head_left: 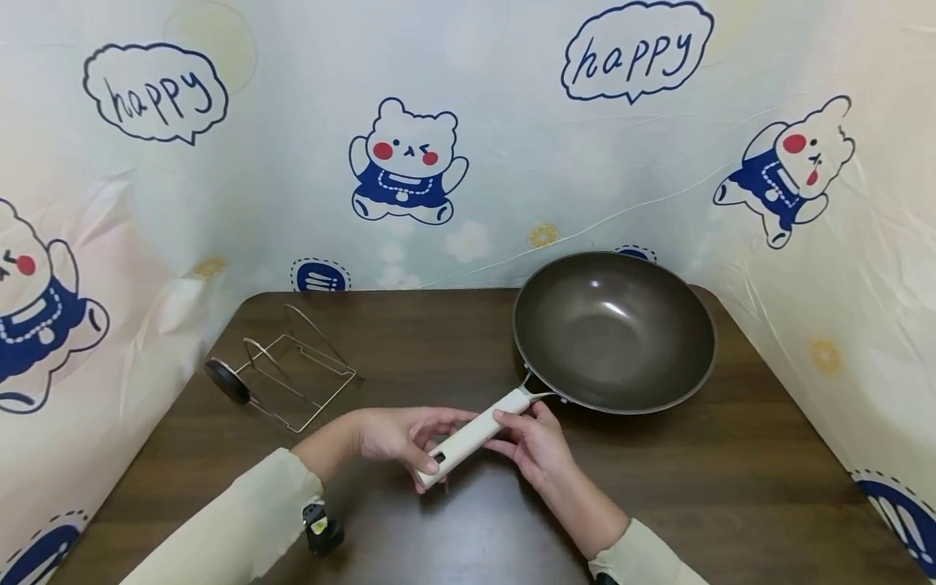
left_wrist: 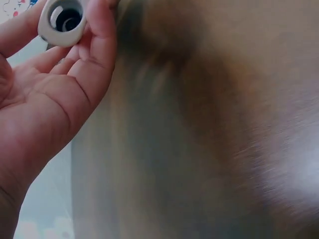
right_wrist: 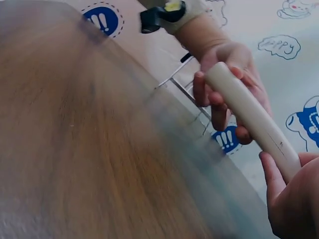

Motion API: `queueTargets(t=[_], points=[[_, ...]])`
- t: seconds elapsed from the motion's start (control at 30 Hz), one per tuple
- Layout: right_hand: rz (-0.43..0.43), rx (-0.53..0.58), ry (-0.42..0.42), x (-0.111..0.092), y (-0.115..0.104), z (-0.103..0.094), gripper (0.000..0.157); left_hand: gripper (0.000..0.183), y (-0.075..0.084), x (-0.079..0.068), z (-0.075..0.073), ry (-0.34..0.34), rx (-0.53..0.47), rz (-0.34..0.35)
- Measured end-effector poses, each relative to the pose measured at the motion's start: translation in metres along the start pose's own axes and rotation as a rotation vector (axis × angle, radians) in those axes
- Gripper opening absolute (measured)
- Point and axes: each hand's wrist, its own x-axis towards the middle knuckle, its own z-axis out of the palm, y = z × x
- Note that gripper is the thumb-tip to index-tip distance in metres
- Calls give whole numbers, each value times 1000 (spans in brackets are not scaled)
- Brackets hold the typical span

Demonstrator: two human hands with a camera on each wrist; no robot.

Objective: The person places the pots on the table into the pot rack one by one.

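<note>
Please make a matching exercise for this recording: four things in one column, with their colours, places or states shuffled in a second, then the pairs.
Things:
1. Pan
2. Handle
3. Wire rack
4. Left hand

Descriptions:
A. Off-white, with both hands on it
B. Holding the handle near its free end
C. Round, with a dark interior
D. At the left in the head view, untouched

Pairs: 1-C, 2-A, 3-D, 4-B

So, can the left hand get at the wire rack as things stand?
Probably yes, once the left hand releases the pan handle; the wire rack sits close by, with nothing visible in between.
</note>
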Motion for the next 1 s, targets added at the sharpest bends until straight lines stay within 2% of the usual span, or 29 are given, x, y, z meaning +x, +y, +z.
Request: queueTargets(t=[0.3, 0.53, 0.7, 0.87, 1.0], points=[[-16, -102, -25, -4, -1, -7, 42, 86, -18, 5, 13, 14, -65, 87], [-73, -111, -56, -3, -5, -12, 45, 84, -20, 10, 21, 73, 9, 152], [-134, -134, -122, -2, -9, -15, 52, 84, -20, 14, 27, 118, 80, 196], [-146, -240, -206, 0, -15, -24, 55, 82, -27, 22, 37, 162, 91, 221], [-168, -334, -258, 3, -23, -32, 55, 86, -33, 35, 47, 233, 94, 260]])
